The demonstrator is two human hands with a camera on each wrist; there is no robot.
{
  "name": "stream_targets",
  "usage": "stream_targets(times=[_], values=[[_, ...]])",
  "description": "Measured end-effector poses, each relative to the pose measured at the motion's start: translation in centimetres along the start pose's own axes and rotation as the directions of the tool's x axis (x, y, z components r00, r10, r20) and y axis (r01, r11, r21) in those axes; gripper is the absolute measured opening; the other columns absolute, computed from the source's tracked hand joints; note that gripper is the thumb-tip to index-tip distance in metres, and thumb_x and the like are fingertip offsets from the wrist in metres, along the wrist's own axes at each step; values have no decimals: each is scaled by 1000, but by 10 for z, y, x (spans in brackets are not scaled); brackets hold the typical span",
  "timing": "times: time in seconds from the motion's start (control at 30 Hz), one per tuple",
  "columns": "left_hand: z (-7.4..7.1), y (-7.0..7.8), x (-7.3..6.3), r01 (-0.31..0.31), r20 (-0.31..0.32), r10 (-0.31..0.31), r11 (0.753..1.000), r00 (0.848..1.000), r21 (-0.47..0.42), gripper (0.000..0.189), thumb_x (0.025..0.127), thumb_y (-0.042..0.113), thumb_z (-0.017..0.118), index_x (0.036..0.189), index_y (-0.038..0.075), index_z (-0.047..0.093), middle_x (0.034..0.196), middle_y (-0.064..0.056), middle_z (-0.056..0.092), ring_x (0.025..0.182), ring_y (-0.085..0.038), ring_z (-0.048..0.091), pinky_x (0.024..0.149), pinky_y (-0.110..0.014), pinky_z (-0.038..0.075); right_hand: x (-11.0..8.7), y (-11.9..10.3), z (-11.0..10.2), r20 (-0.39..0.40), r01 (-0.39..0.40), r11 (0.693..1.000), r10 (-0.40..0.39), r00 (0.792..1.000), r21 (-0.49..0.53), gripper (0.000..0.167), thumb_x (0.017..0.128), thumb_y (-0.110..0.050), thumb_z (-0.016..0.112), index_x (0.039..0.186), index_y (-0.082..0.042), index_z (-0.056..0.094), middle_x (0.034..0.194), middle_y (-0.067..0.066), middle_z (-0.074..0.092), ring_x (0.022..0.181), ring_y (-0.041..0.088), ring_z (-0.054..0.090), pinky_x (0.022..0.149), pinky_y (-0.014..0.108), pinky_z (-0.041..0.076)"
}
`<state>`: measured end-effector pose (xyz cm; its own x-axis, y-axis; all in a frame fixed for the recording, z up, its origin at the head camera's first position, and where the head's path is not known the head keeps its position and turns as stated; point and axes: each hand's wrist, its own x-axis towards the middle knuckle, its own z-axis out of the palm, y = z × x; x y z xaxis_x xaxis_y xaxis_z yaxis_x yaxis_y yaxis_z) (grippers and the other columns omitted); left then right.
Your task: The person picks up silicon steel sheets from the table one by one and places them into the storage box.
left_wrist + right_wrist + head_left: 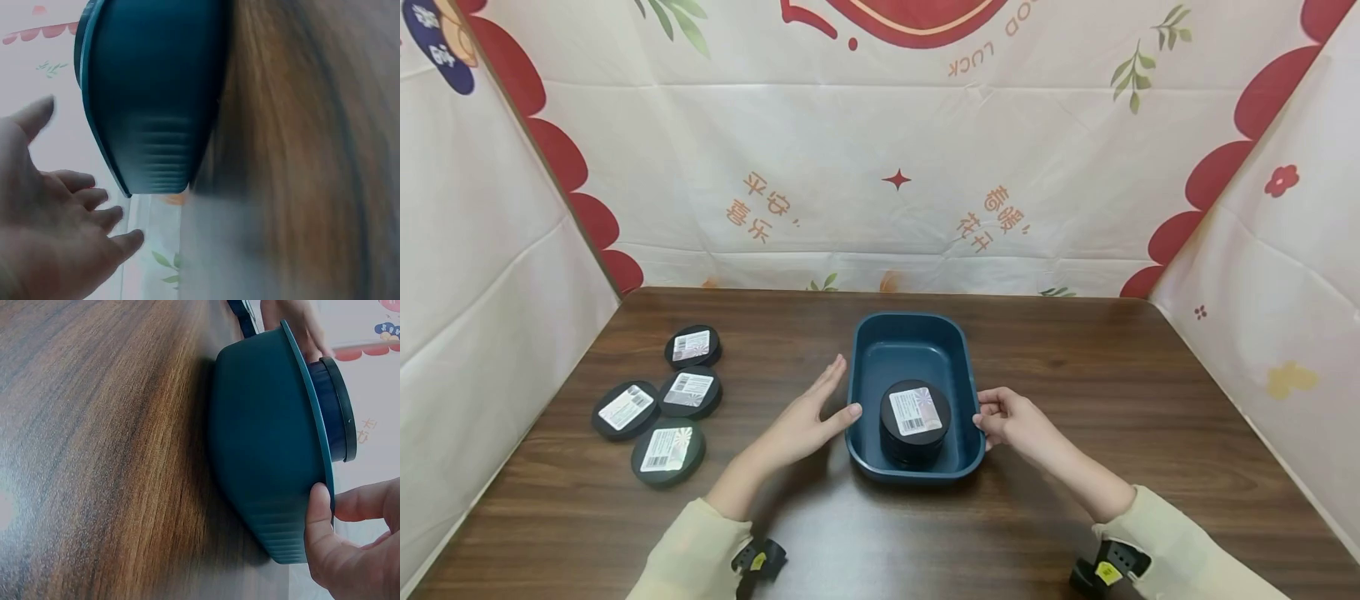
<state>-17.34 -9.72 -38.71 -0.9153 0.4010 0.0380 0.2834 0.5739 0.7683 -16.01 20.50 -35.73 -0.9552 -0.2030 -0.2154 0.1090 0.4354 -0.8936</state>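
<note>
A dark teal rectangular plastic tray [955, 358] stands on the table in the head view. Inside its near half sits a round black lidded container [916, 421] with a white barcode label on top, rising above the rim in the right wrist view. My right hand [1011, 421] pinches the tray's right rim, thumb [319, 503] outside and index finger over the edge. At the left side, my left hand [808, 421] has its fingers extended and thumb spread, the thumb tip right at the rim. In the left wrist view, the left hand [69, 231] appears beside the tray wall.
Several round black containers with white labels, one of them the nearest container [688, 462], lie grouped on the left of the wooden table [1075, 358]. A printed white cloth [850, 125] hangs behind the table, with similar cloth at both sides.
</note>
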Motion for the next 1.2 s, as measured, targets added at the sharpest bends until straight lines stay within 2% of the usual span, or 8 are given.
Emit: stream_targets(times=[0.1, 0.2, 0.37, 0.5, 0.67, 0.83, 1.07, 1.2], values=[[-2, 1, -2, -49, -12, 50, 995, 999, 87, 77, 91, 48, 51, 150, 16, 13, 155, -3, 9, 142, -23, 7, 111, -53, 14, 1, -1, 0, -3, 2, 1000, -2, 1000, 1, 39, 91, 0, 52, 123, 18, 37, 96, 18, 53, 69, 17, 55, 62, 28, 53], [-2, -1, -4, -81, -17, 85, 978, 996, 192, 77, 92, 46, 52, 150, 14, 13, 155, -5, 9, 142, -27, 8, 110, -57, 11, 1, -1, 0, -5, -3, 1000, 3, 1000, 1, 40, 91, 0, 52, 123, 18, 37, 96, 18, 53, 69, 17, 55, 62, 28, 53], [-1, -3, -9, -80, -29, 97, 930, 995, 360, 79, 90, 48, 53, 150, 14, 14, 155, -3, 9, 142, -28, 8, 110, -58, 10, 2, 0, 1, -7, -10, 1000, 10, 1000, -2, 40, 91, 0, 52, 124, 18, 37, 97, 18, 52, 70, 17, 54, 61, 28, 53], [-3, -3, -14, -73, -38, 99, 899, 994, 433, 80, 89, 54, 51, 150, 15, 16, 155, -1, 10, 142, -23, 7, 112, -54, 8, 1, 0, 2, -11, -11, 1000, 11, 1000, -2, 39, 91, 0, 52, 123, 18, 38, 96, 18, 53, 69, 17, 54, 61, 28, 53], [-9, -6, -20, -91, -45, 126, 881, 991, 464, 81, 88, 56, 51, 149, 14, 18, 155, -1, 13, 142, -19, 7, 113, -52, 6, 1, 1, 2, -16, -7, 1000, 7, 1000, 1, 39, 91, 1, 52, 123, 18, 38, 94, 16, 52, 68, 17, 54, 60, 28, 53], [-13, -10, -25, -82, -49, 121, 869, 991, 488, 84, 87, 59, 51, 150, 14, 17, 155, 0, 11, 142, -17, 6, 113, -51, 5, 1, 0, 2, -17, -13, 1000, 13, 1000, -2, 40, 91, 0, 53, 124, 18, 38, 93, 15, 51, 69, 17, 53, 61, 31, 53], [-19, -17, -29, -75, -40, 104, 889, 994, 452, 83, 87, 50, 56, 150, 14, 16, 155, -2, 10, 142, -22, 6, 112, -55, 4, 0, 1, 0, -12, -19, 1000, 19, 1000, -8, 41, 91, -1, 53, 124, 17, 37, 95, 17, 52, 68, 18, 54, 62, 31, 53], [-23, -18, -32, -68, -44, 99, 888, 994, 455, 83, 87, 52, 55, 149, 13, 17, 155, -3, 10, 142, -23, 6, 112, -55, 5, 0, 0, 1, -15, -28, 1000, 28, 1000, -14, 40, 92, -2, 53, 124, 17, 38, 95, 17, 53, 67, 18, 55, 62, 29, 53]])
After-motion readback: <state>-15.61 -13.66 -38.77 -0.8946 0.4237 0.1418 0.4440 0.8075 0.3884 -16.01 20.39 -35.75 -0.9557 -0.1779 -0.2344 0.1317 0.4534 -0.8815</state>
